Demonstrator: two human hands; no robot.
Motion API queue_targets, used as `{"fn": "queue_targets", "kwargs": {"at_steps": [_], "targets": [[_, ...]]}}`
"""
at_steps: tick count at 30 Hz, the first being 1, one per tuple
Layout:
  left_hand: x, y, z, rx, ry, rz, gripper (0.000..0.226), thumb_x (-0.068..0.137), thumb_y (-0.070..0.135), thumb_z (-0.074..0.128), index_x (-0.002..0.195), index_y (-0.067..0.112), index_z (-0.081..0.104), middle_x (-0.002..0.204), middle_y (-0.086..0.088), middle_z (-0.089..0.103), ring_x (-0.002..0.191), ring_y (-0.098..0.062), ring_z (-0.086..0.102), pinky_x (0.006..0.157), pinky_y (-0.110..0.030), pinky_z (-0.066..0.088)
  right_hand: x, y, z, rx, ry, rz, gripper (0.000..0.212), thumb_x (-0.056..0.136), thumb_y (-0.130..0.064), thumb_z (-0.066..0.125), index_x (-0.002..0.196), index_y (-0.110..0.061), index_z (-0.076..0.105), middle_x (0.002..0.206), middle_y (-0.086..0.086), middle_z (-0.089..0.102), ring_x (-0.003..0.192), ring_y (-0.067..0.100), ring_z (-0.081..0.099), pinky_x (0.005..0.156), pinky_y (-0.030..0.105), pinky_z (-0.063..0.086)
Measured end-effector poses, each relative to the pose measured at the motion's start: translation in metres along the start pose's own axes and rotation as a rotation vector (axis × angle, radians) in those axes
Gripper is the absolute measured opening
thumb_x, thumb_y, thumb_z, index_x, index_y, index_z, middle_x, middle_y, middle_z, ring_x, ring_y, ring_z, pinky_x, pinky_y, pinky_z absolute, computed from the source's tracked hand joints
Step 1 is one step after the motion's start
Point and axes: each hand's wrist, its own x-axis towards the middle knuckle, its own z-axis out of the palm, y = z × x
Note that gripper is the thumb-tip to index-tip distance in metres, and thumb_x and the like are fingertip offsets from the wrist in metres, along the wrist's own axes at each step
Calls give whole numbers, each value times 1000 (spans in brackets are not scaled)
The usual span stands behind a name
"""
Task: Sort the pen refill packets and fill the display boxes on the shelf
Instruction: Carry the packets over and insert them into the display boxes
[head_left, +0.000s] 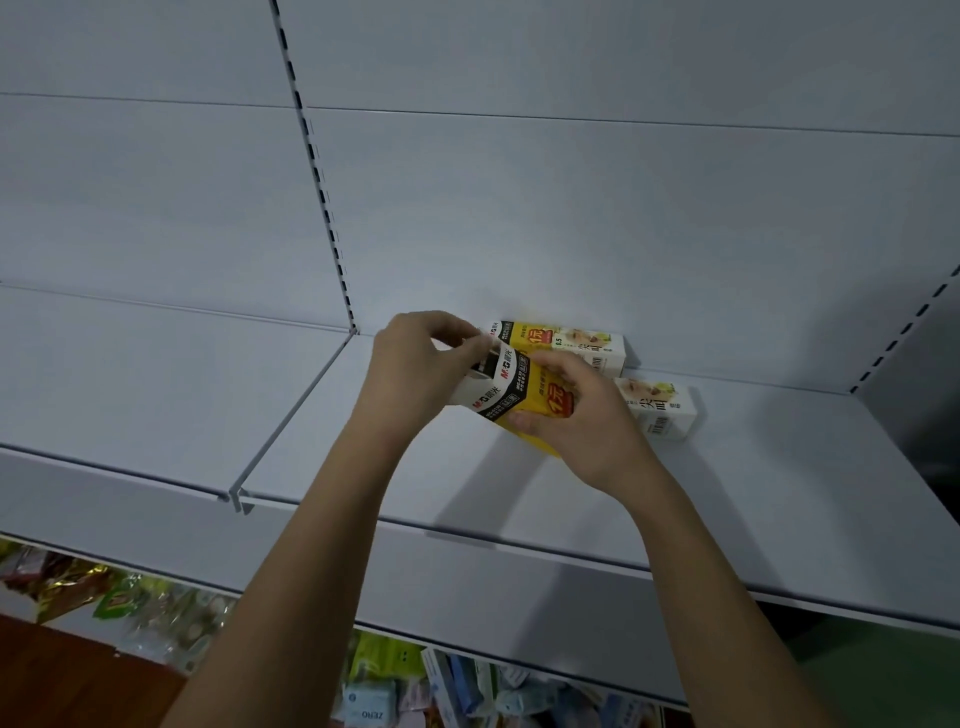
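right hand (576, 415) hides much of the held box (511, 387)

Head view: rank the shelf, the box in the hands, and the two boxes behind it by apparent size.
1. shelf, by far the largest.
2. held box, partly covered by both hands and nearer the camera.
3. back box and right box: look alike, both partly hidden, so unranked.
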Motion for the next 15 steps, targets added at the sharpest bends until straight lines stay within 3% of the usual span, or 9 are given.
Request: {"fn": "queue_targets", "kwargs": {"at_steps": [2, 5, 9, 11, 13, 15], "targets": [[1, -4, -7, 2, 16, 16, 3, 85, 21, 75, 83, 19, 75, 84, 5, 72, 68, -14, 71, 57, -28, 59, 1, 2, -1, -25, 11, 12, 57, 74, -18, 86, 118, -39, 56, 118, -14, 61, 111, 5, 58, 96, 34, 52], [1, -9, -1, -20, -44, 2, 14, 82, 11, 77, 74, 23, 76, 76, 4, 74, 68, -11, 71, 54, -21, 54, 1, 4, 2, -70, 4, 35, 60, 72, -20, 87, 122, -36, 57, 120, -11, 61, 111, 7, 58, 96, 37, 52], [-1, -18, 19, -30, -178, -48, 26, 87, 4, 64, 80, 25, 79, 92, 0, 77, 95, -15, 70, 71, -23, 56, 1, 9, 2, -186, -1, 65, 64, 69, -24, 89, 124, -35, 58, 119, -11, 59, 110, 11, 58, 94, 40, 52], [-3, -24, 22, -84, -280, -117, 33, 93, 4, 56, 80, 27, 77, 90, 4, 75, 94, -14, 66, 64, -16, 50, 0, 12, -2, -294, -22, 120, 66, 70, -28, 88, 127, -36, 57, 121, -9, 56, 109, 14, 57, 95, 41, 52], [-8, -35, 25, -28, -322, -140, 24, 96, 12, 55, 92, 20, 78, 87, 6, 73, 85, -12, 66, 59, -16, 46, -3, 13, -3, -426, -80, 151, 66, 72, -30, 87, 130, -31, 56, 120, -7, 54, 110, 17, 56, 96, 43, 50], [-12, -46, 32, 132, -306, -98, 20, 95, 21, 62, 108, 14, 74, 97, 2, 73, 88, -12, 66, 62, -17, 45, -6, 13, -1, -551, -121, 134, 65, 74, -32, 85, 132, -29, 55, 122, -5, 57, 113, 19, 53, 99, 45, 46]]}}
